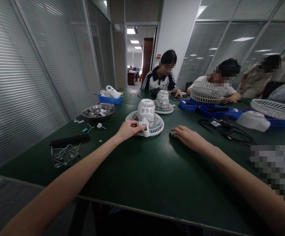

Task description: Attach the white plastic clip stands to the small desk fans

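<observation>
The left hand (130, 128) grasps a domed white plastic fan unit (147, 109), central on the dark green table (132, 177); the right hand (186, 135), empty with fingers relaxed, is to its right. Steadying seems the current step; two-handed work would call for bringing the right hand left.

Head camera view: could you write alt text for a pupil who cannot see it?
A person's left hand holds a white fan part, its round grille underneath, on a green table, with the right hand open beside it. A metal bowl stands to the left; other people are opposite.
</observation>
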Demonstrator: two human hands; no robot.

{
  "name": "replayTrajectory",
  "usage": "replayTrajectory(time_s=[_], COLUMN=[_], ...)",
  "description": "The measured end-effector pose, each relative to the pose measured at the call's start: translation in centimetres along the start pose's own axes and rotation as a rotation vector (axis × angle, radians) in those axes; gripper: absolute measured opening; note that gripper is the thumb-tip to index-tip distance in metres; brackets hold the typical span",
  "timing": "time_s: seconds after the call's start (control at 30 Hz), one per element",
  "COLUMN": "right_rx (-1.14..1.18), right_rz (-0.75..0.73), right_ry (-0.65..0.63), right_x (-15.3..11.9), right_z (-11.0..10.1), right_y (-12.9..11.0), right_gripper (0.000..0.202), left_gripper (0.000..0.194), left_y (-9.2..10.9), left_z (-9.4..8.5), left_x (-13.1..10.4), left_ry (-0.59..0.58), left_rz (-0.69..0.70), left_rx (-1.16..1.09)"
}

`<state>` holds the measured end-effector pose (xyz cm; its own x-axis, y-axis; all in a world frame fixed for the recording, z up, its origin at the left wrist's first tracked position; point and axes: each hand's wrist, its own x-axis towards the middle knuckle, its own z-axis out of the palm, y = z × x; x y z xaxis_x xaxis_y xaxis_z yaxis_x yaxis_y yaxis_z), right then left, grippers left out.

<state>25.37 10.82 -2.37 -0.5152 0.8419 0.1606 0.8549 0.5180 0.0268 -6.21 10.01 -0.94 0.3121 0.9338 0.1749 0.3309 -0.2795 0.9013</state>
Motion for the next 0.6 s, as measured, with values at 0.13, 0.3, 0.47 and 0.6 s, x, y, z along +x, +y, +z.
replayTrajectory(time_s=[0.13, 0.3, 0.47, 0.6], right_rx=[-0.016, -0.04, -0.023, -0.001], right_rz=[0.143, 0.358, 0.475, 0.545], right_ry=[0.063, 0.19, 0.229, 0.212], right_x=[2.9, 6.7, 10.2, 13.1], right_z=[-0.8, -1.1, -0.5, 0.3], right_y=[1.6, 3.2, 4.2, 5.0], right_gripper=[0.025, 0.028, 0.041, 0.052], left_gripper=[0.041, 0.053, 0.053, 0.048], left_y=[-0.2, 0.3, 1.3, 1.0], left_z=[2.1, 5.8, 8.4, 8.2], left_x=[0.9, 2.8, 5.1, 6.7], left_ry=[-0.019, -0.081, -0.067, 0.053], left_rz=[-0.011, -0.15, -0.248, -0.227], left_rx=[0.081, 0.106, 0.136, 0.209])
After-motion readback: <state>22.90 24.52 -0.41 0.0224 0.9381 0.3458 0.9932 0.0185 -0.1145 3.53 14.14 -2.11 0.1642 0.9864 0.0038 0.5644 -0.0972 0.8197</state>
